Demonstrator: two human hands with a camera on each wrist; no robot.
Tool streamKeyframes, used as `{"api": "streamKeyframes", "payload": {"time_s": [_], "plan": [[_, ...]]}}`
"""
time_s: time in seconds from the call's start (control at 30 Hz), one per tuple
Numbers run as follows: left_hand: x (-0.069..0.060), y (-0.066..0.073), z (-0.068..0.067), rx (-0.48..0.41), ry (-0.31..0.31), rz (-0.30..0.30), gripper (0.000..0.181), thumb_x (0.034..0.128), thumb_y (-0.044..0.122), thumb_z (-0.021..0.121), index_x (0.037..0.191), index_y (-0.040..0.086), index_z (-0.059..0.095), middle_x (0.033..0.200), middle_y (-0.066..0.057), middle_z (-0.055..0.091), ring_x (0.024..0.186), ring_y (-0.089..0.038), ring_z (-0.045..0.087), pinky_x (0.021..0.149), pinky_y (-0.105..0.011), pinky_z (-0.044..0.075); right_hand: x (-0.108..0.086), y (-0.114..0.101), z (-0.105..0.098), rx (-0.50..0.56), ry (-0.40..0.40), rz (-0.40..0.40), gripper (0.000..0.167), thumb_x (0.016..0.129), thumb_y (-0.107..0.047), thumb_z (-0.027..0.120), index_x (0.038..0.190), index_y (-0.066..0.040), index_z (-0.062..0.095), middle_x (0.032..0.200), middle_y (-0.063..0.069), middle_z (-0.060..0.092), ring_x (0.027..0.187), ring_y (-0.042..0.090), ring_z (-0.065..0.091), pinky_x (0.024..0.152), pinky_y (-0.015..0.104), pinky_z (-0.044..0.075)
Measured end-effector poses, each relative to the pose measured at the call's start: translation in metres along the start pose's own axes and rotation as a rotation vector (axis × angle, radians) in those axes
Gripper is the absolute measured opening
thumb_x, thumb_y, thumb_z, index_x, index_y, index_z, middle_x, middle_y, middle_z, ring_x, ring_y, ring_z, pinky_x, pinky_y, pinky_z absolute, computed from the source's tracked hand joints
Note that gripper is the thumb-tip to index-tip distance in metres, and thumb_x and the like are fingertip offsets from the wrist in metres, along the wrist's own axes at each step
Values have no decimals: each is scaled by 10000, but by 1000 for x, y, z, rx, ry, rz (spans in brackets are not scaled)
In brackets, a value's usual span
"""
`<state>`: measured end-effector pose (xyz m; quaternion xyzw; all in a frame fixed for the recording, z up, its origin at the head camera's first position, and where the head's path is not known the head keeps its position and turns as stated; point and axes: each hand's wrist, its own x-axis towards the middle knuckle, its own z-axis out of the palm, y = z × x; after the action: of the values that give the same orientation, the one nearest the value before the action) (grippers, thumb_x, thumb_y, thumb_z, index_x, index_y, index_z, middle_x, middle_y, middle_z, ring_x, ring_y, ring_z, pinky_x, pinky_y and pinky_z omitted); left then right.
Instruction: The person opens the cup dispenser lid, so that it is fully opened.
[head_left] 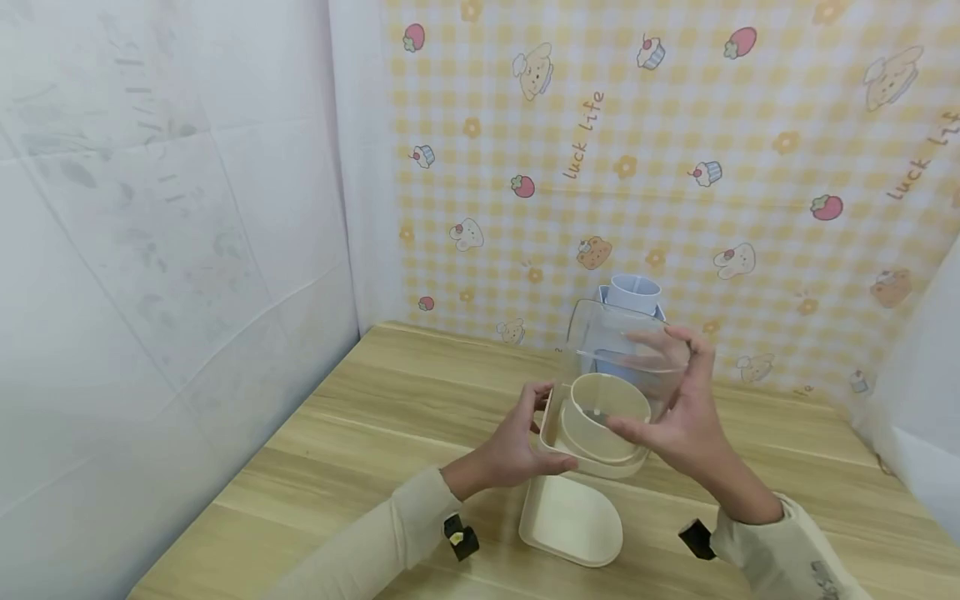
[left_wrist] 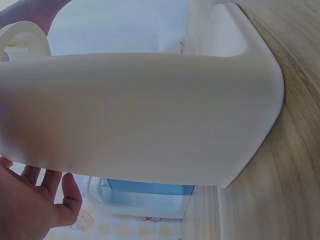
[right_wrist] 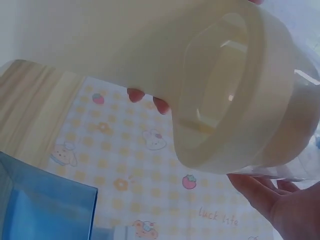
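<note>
A cream plastic stand point(head_left: 592, 468) rises upright over its flat rounded base point(head_left: 572, 521), with a round collar point(head_left: 611, 414) at its upper end. My left hand point(head_left: 510, 442) grips the stand's side edge, thumb in front and fingers behind. A clear plastic container point(head_left: 626, 337) sits above and around the collar. My right hand point(head_left: 693, 408) holds this container from the right, fingers on its far side and thumb near the collar. In the right wrist view, the collar point(right_wrist: 270, 95) opens toward the camera, and two fingertips point(right_wrist: 161, 105) show past the stand's edge.
Behind the held pieces stands a light blue item with a round top point(head_left: 635, 290); its blue bin point(right_wrist: 47, 205) shows in the right wrist view. The wooden table point(head_left: 360, 450) meets a checked cloth point(head_left: 487, 183) at the back and a white curtain point(head_left: 187, 208) on the left.
</note>
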<state>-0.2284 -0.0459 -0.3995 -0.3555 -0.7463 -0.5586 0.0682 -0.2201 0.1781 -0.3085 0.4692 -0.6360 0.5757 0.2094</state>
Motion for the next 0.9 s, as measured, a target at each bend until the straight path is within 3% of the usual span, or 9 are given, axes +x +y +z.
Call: {"api": "streamKeyframes", "payload": {"time_s": [0.1,0.17,0.33,0.43,0.5,0.6,0.73,0.83,0.9], "plan": [[0,2,-6,15,4,6,975,802,614,721,1471,96,237,1346,-62,469,1190,-187,439,850,-356,445,3,-3,5,69,-9,61,1141,596,245,807,1449,-84,125,1436,190,435,1207,246,592,953,303,505],[-1,3,-8,19,11,0,981,797,607,728,1471,90,237,1339,-62,472,1179,-169,440,841,-353,447,5,-2,10,111,-7,52,1153,588,278,787,1451,-99,123,1433,226,425,1206,267,596,969,324,498],[-4,3,-7,23,22,0,979,803,527,763,1475,55,229,1327,-77,475,1172,-154,450,828,-304,464,6,7,15,157,22,-159,1058,627,129,871,1397,47,149,1367,293,465,1176,305,607,958,328,507],[-1,2,-2,32,-4,28,941,825,363,794,1478,31,204,1341,-111,474,1189,-146,468,838,-280,501,4,12,11,142,52,-291,1035,636,4,918,1358,98,182,1347,292,489,1145,307,625,920,314,526],[2,2,2,34,-17,30,905,827,239,799,1478,46,201,1349,-117,477,1191,-126,479,840,-270,511,3,14,7,140,64,-329,1017,634,-4,920,1339,110,197,1339,321,478,1137,320,627,921,319,526],[3,2,6,4,-29,10,886,821,200,792,1474,72,208,1359,-96,471,1185,-97,476,856,-263,499,0,14,3,120,65,-280,998,642,31,904,1341,97,195,1343,304,482,1155,305,609,926,309,521],[1,0,7,-13,-71,9,887,860,396,738,1478,74,188,1391,-86,437,1220,-99,444,897,-275,485,-4,9,2,64,93,-134,973,633,122,863,1344,74,200,1326,236,522,1104,239,637,885,271,533],[1,-3,4,13,-53,19,861,864,377,735,1470,79,200,1391,-80,442,1240,-121,438,901,-268,479,-1,6,4,65,117,-51,928,625,206,801,1340,47,230,1311,226,533,1031,224,670,846,265,548],[2,-4,1,31,-40,33,853,866,433,720,1459,90,211,1381,-72,452,1235,-130,442,889,-263,478,3,7,5,93,123,-46,900,636,230,772,1337,34,243,1311,244,531,1012,240,673,833,271,554]]}}
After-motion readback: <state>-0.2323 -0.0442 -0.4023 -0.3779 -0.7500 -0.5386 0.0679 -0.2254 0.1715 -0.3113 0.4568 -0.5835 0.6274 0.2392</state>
